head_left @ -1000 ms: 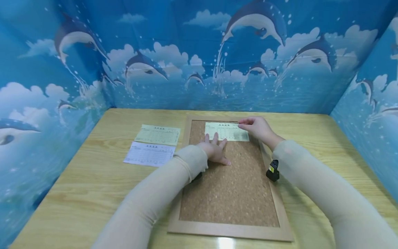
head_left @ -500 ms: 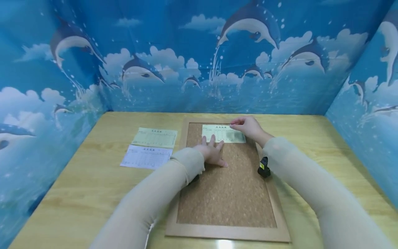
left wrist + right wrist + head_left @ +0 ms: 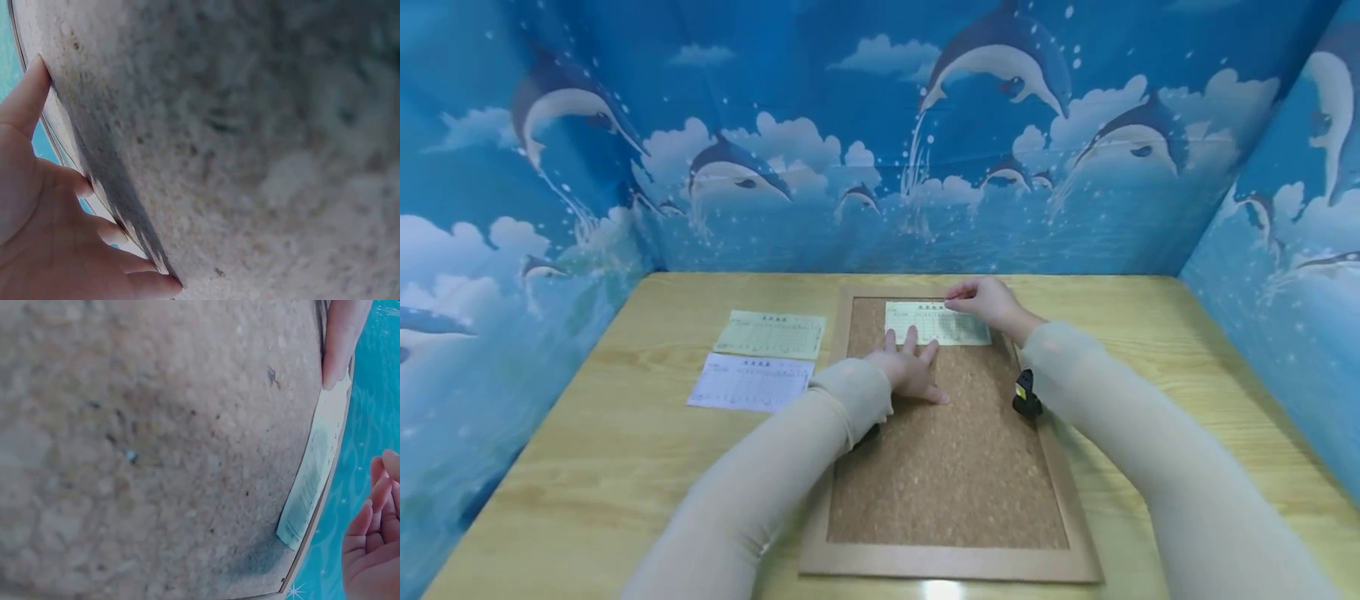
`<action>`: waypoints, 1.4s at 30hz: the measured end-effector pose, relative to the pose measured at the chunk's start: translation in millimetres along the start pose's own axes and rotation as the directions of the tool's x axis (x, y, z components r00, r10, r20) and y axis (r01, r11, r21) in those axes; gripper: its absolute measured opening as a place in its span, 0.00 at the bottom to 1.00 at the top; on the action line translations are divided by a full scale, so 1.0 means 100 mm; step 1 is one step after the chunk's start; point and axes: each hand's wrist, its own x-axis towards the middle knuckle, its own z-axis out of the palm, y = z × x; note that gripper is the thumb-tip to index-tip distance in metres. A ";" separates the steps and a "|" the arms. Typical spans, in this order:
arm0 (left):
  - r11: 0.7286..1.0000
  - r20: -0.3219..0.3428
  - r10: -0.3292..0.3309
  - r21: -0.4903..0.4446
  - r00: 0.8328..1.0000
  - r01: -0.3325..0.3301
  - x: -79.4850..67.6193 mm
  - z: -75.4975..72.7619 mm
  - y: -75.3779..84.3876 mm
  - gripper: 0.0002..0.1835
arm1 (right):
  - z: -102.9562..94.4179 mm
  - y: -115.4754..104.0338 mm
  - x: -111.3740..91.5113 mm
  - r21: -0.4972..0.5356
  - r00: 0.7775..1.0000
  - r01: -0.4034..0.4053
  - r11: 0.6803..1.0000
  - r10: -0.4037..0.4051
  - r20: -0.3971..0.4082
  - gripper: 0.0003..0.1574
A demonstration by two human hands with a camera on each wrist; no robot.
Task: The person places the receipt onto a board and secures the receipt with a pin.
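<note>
Brown cork is filling the middle of the cork board (image 3: 955, 467), and this board is lying flat on the wooden table (image 3: 625, 375), inside its own pale frame (image 3: 947, 562). A printed green slip (image 3: 951, 327) is lying on the upper part of the board, just below the far side of the frame.

The left hand (image 3: 912, 373) is reaching over the board's left side. Its fingers are spreading apart, rather straight, and the tips are resting on the lower edge of this slip. Probably they are pressing there because so light a paper could otherwise be sliding on the cork.

The right hand (image 3: 992, 304) is staying at the slip's upper edge, near the board's far end. Its thumb and fingers are coming together as for a pinch, but one cannot tell if something small is sitting between them. Perhaps this hand is working at the upper edge so that the two hands are not disturbing each other. A black device (image 3: 1027, 396) is hanging at this wrist, over the board's right side.

To the left of the board, a second green slip (image 3: 771, 335) and a whitish slip (image 3: 752, 383) are lying on the table, one just beyond the other. Perhaps they are waiting there so that the cork is remaining free for working.
</note>
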 end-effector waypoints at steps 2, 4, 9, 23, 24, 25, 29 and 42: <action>1.000 0.007 0.000 0.001 1.000 0.000 -0.01 0.01 0.00 0.50 | 0.03 0.00 0.02 -0.008 1.000 -0.006 1.000 0.006 0.013 0.18; 1.000 0.008 -0.001 0.001 1.000 0.001 0.00 0.03 -0.01 0.50 | 0.05 0.00 0.05 -0.021 1.000 -0.004 1.000 0.005 0.020 0.18; 1.000 0.002 -0.008 -0.013 1.000 0.008 0.02 0.03 -0.03 0.51 | 0.06 -0.03 0.14 -0.014 1.000 -0.014 1.000 0.014 0.028 0.16; 0.999 0.001 0.003 -0.034 1.000 -0.003 0.01 -0.05 -0.02 0.51 | 0.08 0.03 0.30 -0.012 1.000 -0.001 1.000 0.001 0.015 0.15; 1.000 0.002 0.003 -0.031 1.000 -0.003 0.01 -0.05 -0.03 0.51 | 0.09 0.03 0.30 -0.014 1.000 0.001 1.000 -0.001 0.018 0.15; 1.000 0.002 0.003 -0.030 1.000 -0.003 0.02 -0.05 -0.03 0.51 | 0.10 0.03 0.31 -0.021 1.000 0.001 1.000 -0.001 0.023 0.15; 1.000 -0.001 0.013 -0.028 1.000 -0.013 0.02 -0.03 -0.04 0.51 | 0.14 0.03 0.29 -0.055 1.000 -0.004 0.998 0.005 0.024 0.13; 1.000 -0.006 0.012 -0.023 1.000 -0.012 0.02 0.02 -0.03 0.51 | 0.17 -0.03 0.33 -0.149 0.993 0.072 0.986 -0.057 0.099 0.10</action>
